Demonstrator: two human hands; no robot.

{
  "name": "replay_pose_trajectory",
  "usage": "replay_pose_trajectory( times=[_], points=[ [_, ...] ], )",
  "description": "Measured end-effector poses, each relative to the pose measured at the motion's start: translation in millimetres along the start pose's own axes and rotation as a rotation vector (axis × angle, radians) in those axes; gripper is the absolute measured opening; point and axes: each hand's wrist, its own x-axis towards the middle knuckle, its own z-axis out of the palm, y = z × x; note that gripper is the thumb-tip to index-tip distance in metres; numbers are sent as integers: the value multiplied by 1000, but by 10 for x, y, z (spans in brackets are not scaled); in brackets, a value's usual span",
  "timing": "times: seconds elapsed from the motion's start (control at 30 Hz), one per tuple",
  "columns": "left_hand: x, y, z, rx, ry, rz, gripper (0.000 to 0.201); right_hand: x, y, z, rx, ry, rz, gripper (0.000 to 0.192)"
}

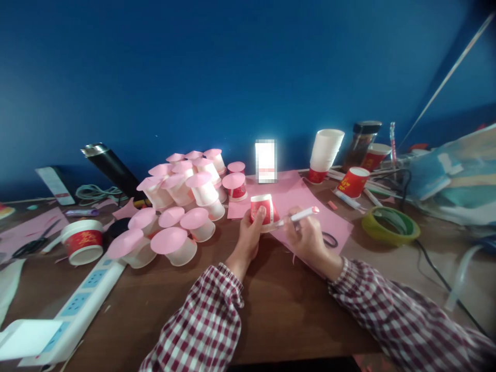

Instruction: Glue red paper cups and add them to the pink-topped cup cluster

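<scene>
My left hand (249, 232) grips a small red and white paper cup (262, 208), upside down on a pink paper sheet (302, 201). My right hand (306, 235) holds a white pen with a pink tip (300, 215), its point at the base of the cup. Both sleeves are red and white checked. Left of the hands lies a heap of several upturned white cups capped with pink paper discs (182, 201).
A white power strip (83, 299) runs along the front left, near a red and white cup (82, 241) and scissors (33, 244). At the right are a green tape roll (390, 226), stacked white cups (324, 152), a red cup (353, 182), a dark jar (360, 142) and black cables (437, 274).
</scene>
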Motion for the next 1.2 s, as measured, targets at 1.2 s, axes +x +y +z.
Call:
replay_pose_trajectory(
  times=[1.2],
  points=[
    [3,41,33,-27,37,-17,42,13,1,-4,14,-6,7,15]
  ],
)
